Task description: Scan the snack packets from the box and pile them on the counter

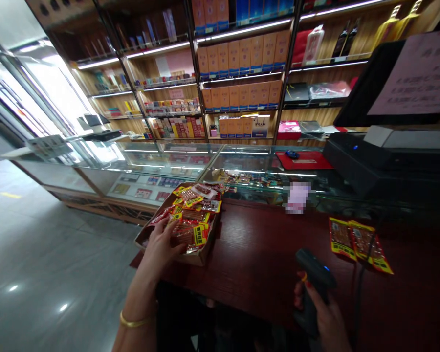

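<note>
My left hand (161, 249), with a gold bangle at its wrist, reaches over a cardboard box (202, 258) of packaged snacks. Its fingers are spread and rest on or just above the red and yellow snack packets (190, 215); whether they touch is hard to tell. In my right hand (324, 313) is a black barcode scanner (313, 274), gripped by its handle, with a small blue light showing on top. Two more snack packets (359, 242) lie flat on the dark red wooden counter (253, 249), to the right of the scanner. A cable crosses one of them.
A glass display counter (168, 154) runs behind the wooden top. A blurred-out pinkish item (297, 197) lies at the glass edge. At right stand a black checkout machine (388, 166) and a screen bearing a paper notice (416, 78). A computer mouse (292, 154) sits on a red mat.
</note>
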{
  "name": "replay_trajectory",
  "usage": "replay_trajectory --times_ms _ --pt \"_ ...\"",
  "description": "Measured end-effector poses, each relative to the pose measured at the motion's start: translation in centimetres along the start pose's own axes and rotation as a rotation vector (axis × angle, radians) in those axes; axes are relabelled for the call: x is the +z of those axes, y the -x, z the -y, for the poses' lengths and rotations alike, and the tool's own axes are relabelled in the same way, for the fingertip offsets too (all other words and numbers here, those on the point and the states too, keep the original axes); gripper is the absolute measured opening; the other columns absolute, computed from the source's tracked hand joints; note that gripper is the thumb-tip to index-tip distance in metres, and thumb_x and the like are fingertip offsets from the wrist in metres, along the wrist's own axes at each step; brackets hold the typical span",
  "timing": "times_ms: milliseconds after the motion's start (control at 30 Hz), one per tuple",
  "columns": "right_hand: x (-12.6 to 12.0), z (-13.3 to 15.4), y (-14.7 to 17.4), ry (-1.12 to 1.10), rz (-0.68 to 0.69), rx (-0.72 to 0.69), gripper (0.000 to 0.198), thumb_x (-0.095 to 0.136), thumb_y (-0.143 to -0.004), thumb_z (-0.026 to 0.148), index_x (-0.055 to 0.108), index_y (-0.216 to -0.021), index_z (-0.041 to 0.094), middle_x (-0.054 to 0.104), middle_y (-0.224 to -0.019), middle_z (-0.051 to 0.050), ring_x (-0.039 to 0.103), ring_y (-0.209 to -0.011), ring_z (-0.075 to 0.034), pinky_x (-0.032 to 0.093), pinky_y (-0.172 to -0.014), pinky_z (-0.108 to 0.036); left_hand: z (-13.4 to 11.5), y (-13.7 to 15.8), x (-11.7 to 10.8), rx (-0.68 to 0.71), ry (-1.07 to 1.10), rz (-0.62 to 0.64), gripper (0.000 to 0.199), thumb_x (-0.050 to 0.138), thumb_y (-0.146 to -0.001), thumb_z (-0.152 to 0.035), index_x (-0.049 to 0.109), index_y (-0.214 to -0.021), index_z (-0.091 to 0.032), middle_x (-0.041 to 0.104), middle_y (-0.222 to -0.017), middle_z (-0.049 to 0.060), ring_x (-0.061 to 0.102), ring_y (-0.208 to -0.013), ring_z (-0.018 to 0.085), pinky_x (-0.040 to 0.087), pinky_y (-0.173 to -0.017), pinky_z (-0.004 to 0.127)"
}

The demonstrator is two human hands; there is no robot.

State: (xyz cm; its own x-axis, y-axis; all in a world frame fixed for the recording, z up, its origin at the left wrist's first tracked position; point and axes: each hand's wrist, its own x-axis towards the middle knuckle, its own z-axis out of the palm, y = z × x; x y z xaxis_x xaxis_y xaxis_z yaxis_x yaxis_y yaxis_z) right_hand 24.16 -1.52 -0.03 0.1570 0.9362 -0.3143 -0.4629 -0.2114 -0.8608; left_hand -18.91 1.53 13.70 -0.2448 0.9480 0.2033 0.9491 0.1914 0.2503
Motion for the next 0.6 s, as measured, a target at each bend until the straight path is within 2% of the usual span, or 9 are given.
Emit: replay_trajectory --times_ms 100,167,233,300,367,433,533,600 --pt "-0.3 -0.5 -0.1 0.01 0.025 -0.003 0.054 0.092 -0.073 0.055 0.07 -0.109 0.021 0.077 -0.073 0.004 0.067 -0.056 -0.014 0.055 -0.052 -0.021 -0.6 0.5 -1.6 -0.068 0.105 -0.015 0.052 0.069 -0.079 -0.03 0.072 -0.13 -0.02 0.076 -0.125 0.012 0.07 -0.118 0.033 0.052 -0.105 0.043" --pt "-0.3 -0.7 -0.2 -0.006 0.02 -0.006 0.051 0.092 -0.074 0.053 0.069 -0.108 0.022 0.077 -0.073 0.004 0.068 -0.056 -0.013 0.056 -0.053 -0.021 -2.1 1.0 -2.3 -0.113 0.233 -0.072 0.044 0.068 -0.081 -0.039 0.076 -0.121 -0.021 0.08 -0.112 0.011 0.074 -0.105 0.032 0.056 -0.097 0.043" --pt "-0.1 -0.8 -0.3 -0.016 0.019 -0.012 0.051 0.092 -0.074 0.053 0.07 -0.107 0.022 0.077 -0.073 0.004 0.068 -0.056 -0.013 0.057 -0.054 -0.021 -4.4 1.3 -2.0 -0.1 0.457 -0.108 0.046 0.067 -0.082 -0.047 0.077 -0.118 -0.02 0.08 -0.112 0.01 0.074 -0.102 0.031 0.058 -0.094 0.041" --pt "0.1 -0.6 -0.3 -0.004 0.024 -0.021 0.052 0.092 -0.073 0.054 0.071 -0.107 0.021 0.077 -0.072 0.003 0.068 -0.056 -0.014 0.056 -0.053 -0.022 -7.4 1.5 -0.3 -0.043 0.726 -0.015 0.046 0.064 -0.083 -0.047 0.077 -0.117 -0.02 0.08 -0.114 0.008 0.073 -0.104 0.029 0.058 -0.093 0.038" --pt "0.4 -0.3 -0.1 0.027 0.03 -0.041 0.053 0.091 -0.073 0.057 0.072 -0.106 0.02 0.077 -0.072 0.002 0.067 -0.055 -0.014 0.056 -0.052 -0.023 -10.3 1.4 2.5 0.002 0.946 0.176 0.042 0.064 -0.083 -0.045 0.079 -0.112 -0.019 0.081 -0.109 0.008 0.073 -0.102 0.027 0.058 -0.092 0.036" --pt "0.6 0.0 0.1 0.057 0.027 -0.068 0.054 0.09 -0.072 0.059 0.072 -0.104 0.02 0.075 -0.069 0.002 0.066 -0.053 -0.015 0.055 -0.052 -0.024 -12.5 1.3 5.7 -0.016 1.097 0.328 0.038 0.066 -0.08 -0.041 0.079 -0.105 -0.016 0.081 -0.1 0.009 0.073 -0.093 0.025 0.058 -0.085 0.034" --pt "0.8 0.3 0.4 0.097 0.016 -0.097 0.054 0.087 -0.074 0.062 0.072 -0.104 0.02 0.075 -0.069 0.002 0.066 -0.053 -0.015 0.055 -0.053 -0.026 -14.0 1.3 9.8 -0.104 1.251 0.401 0.037 0.067 -0.077 -0.04 0.078 -0.102 -0.014 0.08 -0.09 0.009 0.072 -0.081 0.023 0.057 -0.075 0.031" --pt "0.8 0.4 0.5 0.133 0.013 -0.111 0.056 0.085 -0.075 0.065 0.073 -0.105 0.02 0.075 -0.071 0.001 0.067 -0.054 -0.016 0.055 -0.053 -0.027 -14.0 1.3 11.4 -0.144 1.307 0.405 0.039 0.066 -0.078 -0.039 0.078 -0.105 -0.013 0.08 -0.089 0.008 0.073 -0.078 0.021 0.057 -0.073 0.03"
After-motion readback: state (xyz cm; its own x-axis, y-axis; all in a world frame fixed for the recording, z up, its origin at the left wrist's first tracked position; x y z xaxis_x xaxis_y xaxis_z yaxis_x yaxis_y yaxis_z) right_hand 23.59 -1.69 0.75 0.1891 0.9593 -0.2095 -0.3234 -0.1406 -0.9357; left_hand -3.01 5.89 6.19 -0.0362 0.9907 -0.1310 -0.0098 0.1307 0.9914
